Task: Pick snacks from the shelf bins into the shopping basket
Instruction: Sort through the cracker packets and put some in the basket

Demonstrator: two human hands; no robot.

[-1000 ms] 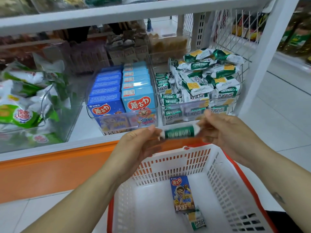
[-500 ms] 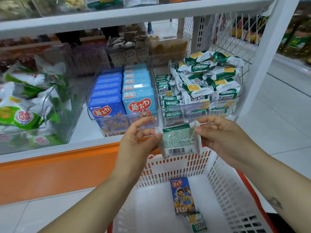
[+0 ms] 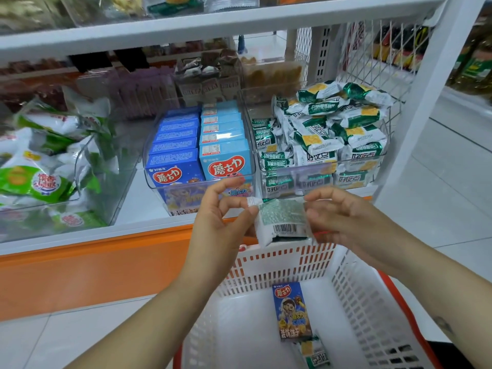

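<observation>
Cracker packet (image 3: 282, 222): white-and-green wrapper, barcode side facing up, held level above the far rim of the basket, each crimped end pinched by the left hand (image 3: 221, 222) and the right hand (image 3: 343, 222).

Shopping basket (image 3: 372, 302): white slotted plastic with a red-orange rim, standing below the shelf.

Blue snack box (image 3: 292, 311): flat on the basket floor, face up.

Second cracker packet (image 3: 314, 352): flat, against the box's near end.

Middle clear bin (image 3: 186, 194): two rows of upright blue boxes (image 3: 174, 155).

Right clear bin (image 3: 319, 182): heaped green-and-white packets (image 3: 332, 123).
</observation>
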